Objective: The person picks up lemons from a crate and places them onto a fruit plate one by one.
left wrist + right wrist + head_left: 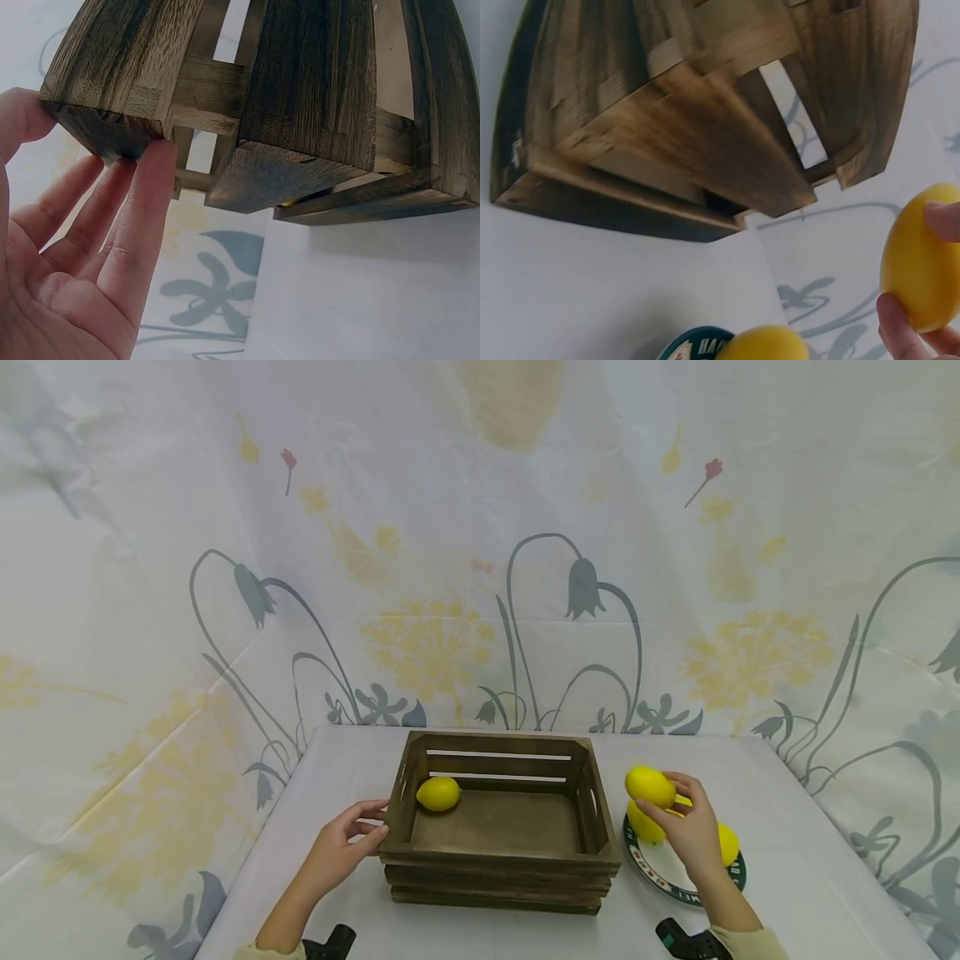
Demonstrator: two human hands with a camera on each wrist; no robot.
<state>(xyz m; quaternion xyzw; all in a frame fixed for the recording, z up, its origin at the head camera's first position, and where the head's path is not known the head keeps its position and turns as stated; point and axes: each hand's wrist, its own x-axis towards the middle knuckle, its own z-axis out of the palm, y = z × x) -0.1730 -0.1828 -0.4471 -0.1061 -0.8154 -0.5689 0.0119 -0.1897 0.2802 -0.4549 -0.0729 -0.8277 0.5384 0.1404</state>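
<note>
My right hand (692, 828) pinches a yellow lemon (650, 787) between thumb and fingers, above the plate (660, 883) with the dark green patterned rim. In the right wrist view the held lemon (922, 259) appears at the right edge, apart from the crate. More lemons (727, 844) sit on the plate, partly hidden by the hand. A brown slatted wooden crate (495, 881) stands left of the plate, with one lemon (438, 794) inside at its left end. My left hand (341, 852) touches the crate's left side with fairly straight fingers; the left wrist view shows fingertips (159, 154) against the upper slat.
A white cloth covers the table (352, 927). Behind and beside it hangs a pale curtain (465, 652) printed with flowers. Black wrist straps (693, 941) show at the bottom, below the sleeves.
</note>
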